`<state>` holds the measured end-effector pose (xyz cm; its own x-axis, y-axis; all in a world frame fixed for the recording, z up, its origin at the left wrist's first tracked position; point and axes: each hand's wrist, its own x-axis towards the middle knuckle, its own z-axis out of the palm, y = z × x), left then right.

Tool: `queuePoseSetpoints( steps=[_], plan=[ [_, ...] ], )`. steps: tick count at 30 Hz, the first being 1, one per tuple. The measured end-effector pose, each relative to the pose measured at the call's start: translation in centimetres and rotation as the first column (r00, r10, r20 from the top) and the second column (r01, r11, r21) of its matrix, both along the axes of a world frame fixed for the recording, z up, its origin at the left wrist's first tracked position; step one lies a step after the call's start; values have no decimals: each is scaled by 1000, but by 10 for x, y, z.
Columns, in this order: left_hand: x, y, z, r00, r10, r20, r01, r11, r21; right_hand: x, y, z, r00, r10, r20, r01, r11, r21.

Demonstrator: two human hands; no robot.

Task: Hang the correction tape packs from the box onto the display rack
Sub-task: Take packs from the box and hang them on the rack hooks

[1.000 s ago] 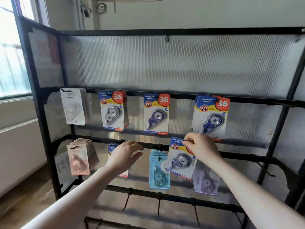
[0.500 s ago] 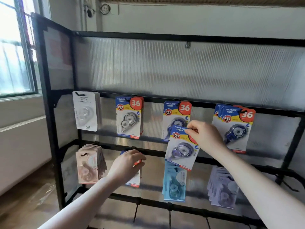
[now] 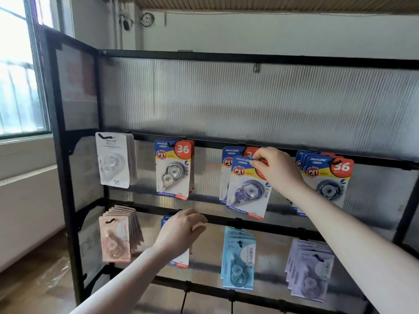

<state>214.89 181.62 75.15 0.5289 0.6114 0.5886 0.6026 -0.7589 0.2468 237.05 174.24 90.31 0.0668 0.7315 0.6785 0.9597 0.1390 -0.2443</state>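
The right hand (image 3: 277,171) pinches the top edge of a correction tape pack (image 3: 248,189), a flat glossy card with a clear plastic bubble over a rounded purple dispenser; the card hangs below the fingertips, its long axis near upright and tilted a little, printed face toward the camera, just in front of a like pack already on the middle bar of the display rack (image 3: 68,168); the rack is black metal tube backed with ribbed, translucent sheet; the left hand (image 3: 180,232) has its fingers loosely curled against the lower bar, over another hanging pack (image 3: 179,261), and whether they grip it I cannot tell.
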Motion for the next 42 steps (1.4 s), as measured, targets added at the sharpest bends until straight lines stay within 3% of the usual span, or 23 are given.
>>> queuePoseSetpoints(
  steps=[6,14,18,23,35,42],
  plan=[
    [-2,5,-3,1000,0,-3,0,1000,-7,-9,26,12,998,57,24,-57,998,19],
    [-18,25,-15,1000,12,-23,-14,998,-62,-1,27,0,987,76,140,-110,960,256],
    [-18,35,-24,999,4,-42,-7,997,-80,-2,23,6,976,126,176,-175,939,295],
    [-13,39,-28,999,-2,-42,-2,996,-91,-3,26,13,975,114,190,-161,954,254],
    [-6,36,-27,1000,5,-29,-9,993,-121,-3,29,30,986,163,-32,-163,987,2],
    [-1,29,-30,1000,11,-29,-15,991,-136,-2,37,27,994,106,22,-105,993,-59]
  ],
)
